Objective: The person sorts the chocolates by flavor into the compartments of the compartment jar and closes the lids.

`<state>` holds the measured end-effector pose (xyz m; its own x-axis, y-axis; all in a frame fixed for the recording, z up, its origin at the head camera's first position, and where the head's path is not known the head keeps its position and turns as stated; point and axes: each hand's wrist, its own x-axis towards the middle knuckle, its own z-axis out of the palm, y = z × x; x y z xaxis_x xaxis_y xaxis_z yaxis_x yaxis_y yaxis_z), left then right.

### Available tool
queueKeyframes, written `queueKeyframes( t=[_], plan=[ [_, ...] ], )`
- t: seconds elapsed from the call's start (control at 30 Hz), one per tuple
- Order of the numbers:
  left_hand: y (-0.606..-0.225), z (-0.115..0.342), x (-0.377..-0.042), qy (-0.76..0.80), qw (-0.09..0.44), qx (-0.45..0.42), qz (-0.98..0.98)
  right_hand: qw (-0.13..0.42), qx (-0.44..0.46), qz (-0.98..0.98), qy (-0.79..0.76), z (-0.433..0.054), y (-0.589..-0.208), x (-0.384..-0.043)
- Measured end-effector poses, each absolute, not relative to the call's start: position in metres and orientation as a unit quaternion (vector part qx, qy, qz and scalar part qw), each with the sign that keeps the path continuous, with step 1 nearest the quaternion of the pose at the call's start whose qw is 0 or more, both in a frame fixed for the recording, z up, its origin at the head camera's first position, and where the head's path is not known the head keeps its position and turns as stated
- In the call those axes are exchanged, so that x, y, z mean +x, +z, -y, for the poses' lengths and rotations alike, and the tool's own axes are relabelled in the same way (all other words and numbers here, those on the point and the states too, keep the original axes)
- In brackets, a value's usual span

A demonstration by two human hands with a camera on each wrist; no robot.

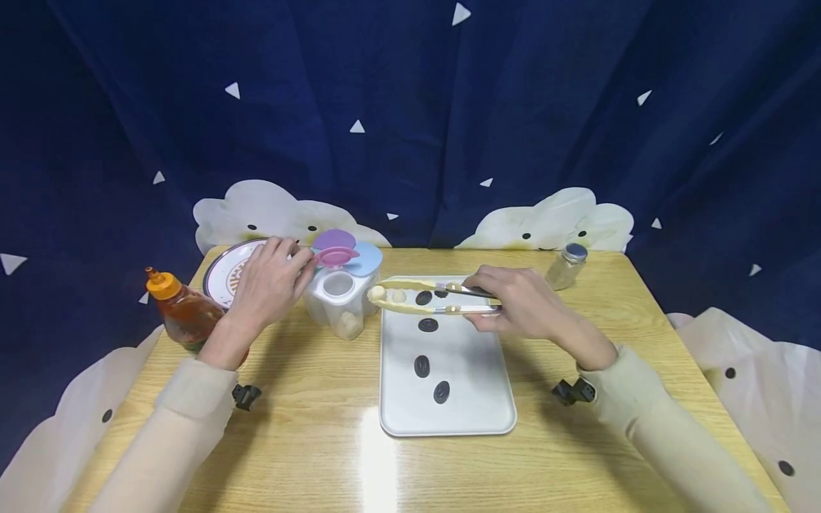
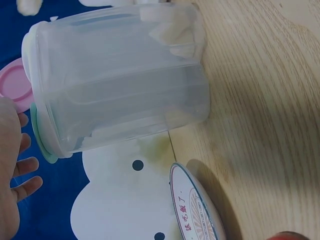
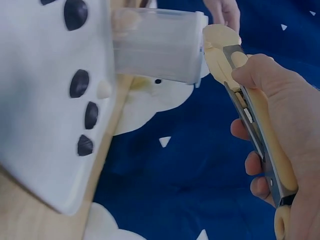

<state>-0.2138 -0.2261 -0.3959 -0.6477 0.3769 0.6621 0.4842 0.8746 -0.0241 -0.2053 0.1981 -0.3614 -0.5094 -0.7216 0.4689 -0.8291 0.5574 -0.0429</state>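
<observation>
My right hand (image 1: 522, 299) grips a pair of metal tongs (image 3: 257, 135) with cream tips. Between those tips sits a small pale lump (image 1: 378, 293), beside the round opening of a clear canister (image 2: 120, 80). The canister has coloured flip lids; its pink lid (image 1: 336, 256) is raised, and pale pieces show low inside. My left hand (image 1: 272, 274) holds that pink lid at its edge, the other fingers spread apart. Below the tongs lies a white tray (image 1: 449, 413) with several dark ribbed ovals (image 1: 421, 366) and another pale lump (image 3: 104, 89).
A sauce bottle (image 1: 189, 313) with an orange cap stands left of my left forearm. Behind that hand is a patterned plate (image 1: 218, 274). A glass shaker (image 1: 567, 267) with a metal cap stands at the back right of the wooden table (image 1: 308, 442). A dark blue curtain hangs behind.
</observation>
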Motion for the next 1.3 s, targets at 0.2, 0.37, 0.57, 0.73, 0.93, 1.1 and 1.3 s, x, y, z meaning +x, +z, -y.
queueKeyframes(
  t=[0.2,0.37,0.57,0.73,0.93,1.1,1.3],
  plan=[
    [-0.395,0.227,-0.213,-0.079,0.342,-0.235,0.906,0.202,0.446,0.862,0.129,-0.180,-0.348,-0.212],
    [-0.396,0.228,-0.212,-0.077,0.344,-0.234,0.906,0.183,0.441,0.869,0.129,-0.163,-0.342,-0.218],
    [-0.396,0.229,-0.213,-0.076,0.346,-0.236,0.905,0.172,0.444,0.871,0.125,-0.147,-0.343,-0.226],
    [-0.396,0.229,-0.213,-0.075,0.349,-0.238,0.903,0.165,0.445,0.871,0.129,-0.140,-0.346,-0.231],
    [-0.395,0.228,-0.213,-0.077,0.351,-0.240,0.902,0.155,0.446,0.872,0.129,-0.136,-0.348,-0.234],
    [-0.395,0.227,-0.214,-0.078,0.350,-0.241,0.902,0.149,0.443,0.875,0.128,-0.136,-0.347,-0.235],
    [-0.396,0.227,-0.215,-0.081,0.352,-0.243,0.900,0.151,0.436,0.879,0.120,-0.141,-0.345,-0.232]
  ],
)
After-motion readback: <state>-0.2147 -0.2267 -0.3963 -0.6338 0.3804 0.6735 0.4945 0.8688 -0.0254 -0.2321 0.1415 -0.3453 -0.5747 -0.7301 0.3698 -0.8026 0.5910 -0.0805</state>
